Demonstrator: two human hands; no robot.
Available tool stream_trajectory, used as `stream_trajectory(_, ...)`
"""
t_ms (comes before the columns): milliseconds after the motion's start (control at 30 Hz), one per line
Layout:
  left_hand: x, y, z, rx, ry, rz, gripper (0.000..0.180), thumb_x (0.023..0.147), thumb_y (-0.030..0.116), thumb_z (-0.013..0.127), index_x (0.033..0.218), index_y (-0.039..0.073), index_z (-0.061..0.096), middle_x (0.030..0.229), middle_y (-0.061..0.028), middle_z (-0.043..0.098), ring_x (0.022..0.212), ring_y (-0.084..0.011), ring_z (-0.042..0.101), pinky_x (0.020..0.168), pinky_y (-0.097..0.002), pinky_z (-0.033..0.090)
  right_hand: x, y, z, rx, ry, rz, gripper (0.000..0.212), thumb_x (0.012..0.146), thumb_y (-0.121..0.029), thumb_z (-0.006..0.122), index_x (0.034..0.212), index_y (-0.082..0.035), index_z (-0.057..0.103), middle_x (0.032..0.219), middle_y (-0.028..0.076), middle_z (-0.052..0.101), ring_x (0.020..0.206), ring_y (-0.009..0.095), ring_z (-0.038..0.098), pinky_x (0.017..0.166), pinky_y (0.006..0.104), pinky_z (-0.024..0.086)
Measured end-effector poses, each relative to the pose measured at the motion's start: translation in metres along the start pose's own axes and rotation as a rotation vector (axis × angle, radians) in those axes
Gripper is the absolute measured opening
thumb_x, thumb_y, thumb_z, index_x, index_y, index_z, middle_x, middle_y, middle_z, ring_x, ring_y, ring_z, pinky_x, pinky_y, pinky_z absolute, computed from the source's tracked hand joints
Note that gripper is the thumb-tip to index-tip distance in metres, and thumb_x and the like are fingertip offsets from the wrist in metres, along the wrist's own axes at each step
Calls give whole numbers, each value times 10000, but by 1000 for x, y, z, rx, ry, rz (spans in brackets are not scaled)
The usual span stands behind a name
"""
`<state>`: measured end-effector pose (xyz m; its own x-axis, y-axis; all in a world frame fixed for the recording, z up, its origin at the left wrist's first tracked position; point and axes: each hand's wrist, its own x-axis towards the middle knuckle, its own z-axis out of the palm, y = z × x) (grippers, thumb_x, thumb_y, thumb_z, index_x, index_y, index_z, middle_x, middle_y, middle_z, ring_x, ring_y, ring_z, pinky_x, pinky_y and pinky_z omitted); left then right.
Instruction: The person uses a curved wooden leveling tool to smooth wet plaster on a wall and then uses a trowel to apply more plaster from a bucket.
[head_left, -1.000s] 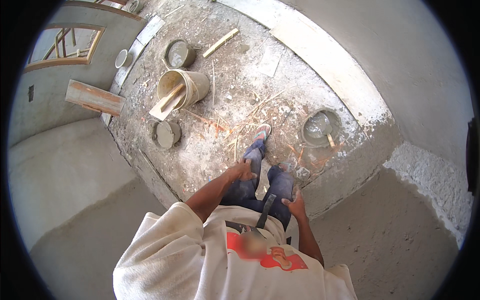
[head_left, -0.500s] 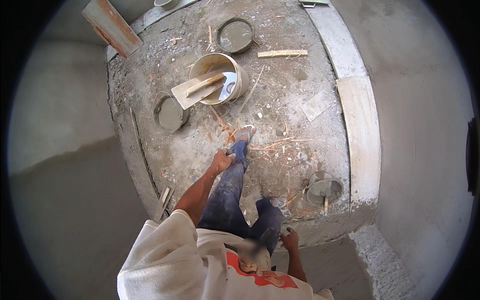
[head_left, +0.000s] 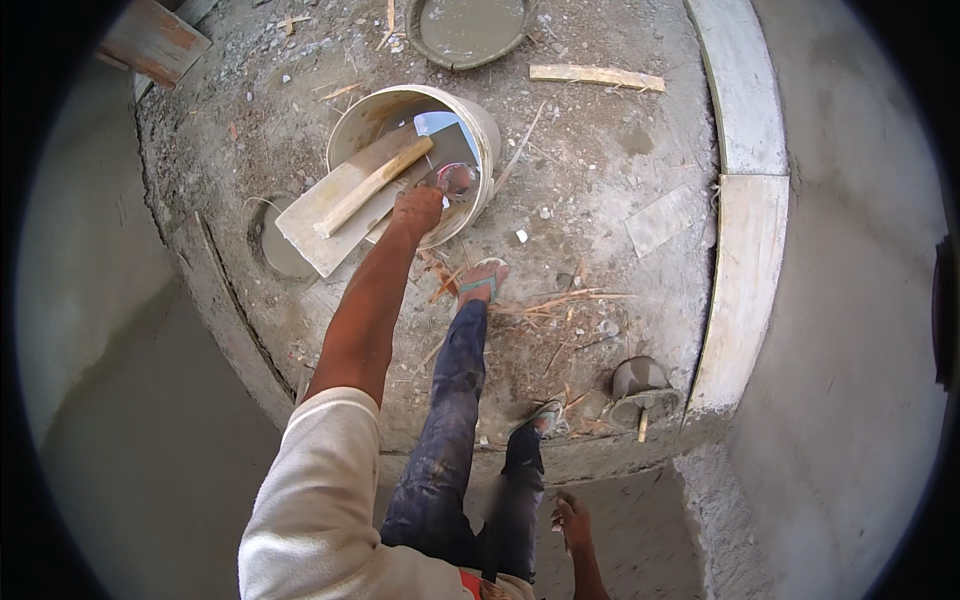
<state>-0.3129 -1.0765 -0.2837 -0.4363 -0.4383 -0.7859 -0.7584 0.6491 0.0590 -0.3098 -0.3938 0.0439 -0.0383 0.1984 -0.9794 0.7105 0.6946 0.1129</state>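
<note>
My left hand [head_left: 418, 210] reaches to the near rim of a large pale bucket [head_left: 488, 130], beside a plastering float [head_left: 300, 222] with a wooden handle. The float rests slanted across the bucket's rim. Its flat blade sticks out over the near left side, and a second board edge shows under it. My left fingertips are partly hidden inside the bucket, so their grip is unclear. Water with a bright reflection [head_left: 437, 122] shows inside. My right hand [head_left: 572, 520] hangs low beside my right leg, holding nothing I can see, its fingers loosely apart.
A basin of grey slurry [head_left: 470, 28] sits beyond the bucket, and a smaller pail of mortar [head_left: 285, 245] stands left. Near my right foot is a mortar-smeared container [head_left: 640, 380] with a wooden handle. A wood strip [head_left: 597, 77], splinters and rubble litter the ground. Planks [head_left: 740, 290] line the right wall.
My left hand has moved from my left knee forward to the bucket. My view has shifted closer to the bucket. My right hand still hangs low at my side.
</note>
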Motion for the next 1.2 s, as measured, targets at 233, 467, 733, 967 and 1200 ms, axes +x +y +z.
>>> stream_trajectory(233, 73, -4, 55, 138, 91, -26, 316, 1097, 161, 503, 1203, 64, 784, 1192, -173, 794, 1119, -373, 776, 929, -505, 642, -11, -5, 15, -6, 89, 53, 441, 1058, -205, 662, 1435, 23, 652, 847, 67, 691, 686, 130, 639, 619, 303, 546)
stream_trajectory(467, 25, -15, 17, -223, 527, 314, 197, 982, 73, 586, 1057, 50, 767, 1104, -252, 757, 1039, -445, 740, 882, -525, 595, -10, 15, 21, 100, 83, -131, 462, 1064, -210, 672, 1457, 30, 636, 878, 64, 700, 744, 112, 641, 675, 296, 549)
stream_trajectory(733, -189, 38, -65, -218, 683, 422, 114, 980, 29, 711, 1079, -13, 749, 1030, -218, 746, 933, -395, 741, 847, -453, 580, -28, 127, 1, 381, 119, -224, 439, 1063, -211, 685, 1431, 25, 649, 871, 52, 691, 746, 100, 620, 680, 287, 527)
stream_trajectory(967, -415, 186, -90, 71, 683, 667, 160, 973, 35, 690, 1123, 21, 743, 1082, -205, 728, 991, -408, 724, 867, -482, 574, -3, 308, -30, 341, 215, -329, 454, 1053, -249, 694, 1447, -28, 651, 1006, 129, 765, 854, 185, 713, 775, 354, 572)
stream_trajectory(1200, -559, 411, 30, 316, 342, 1000, 151, 984, 96, 713, 1119, 30, 727, 1111, -228, 702, 981, -441, 706, 856, -513, 569, 29, 502, -28, 579, 409, -301, 475, 1017, -281, 723, 1408, -17, 672, 1048, 175, 780, 969, 229, 760, 868, 376, 588)
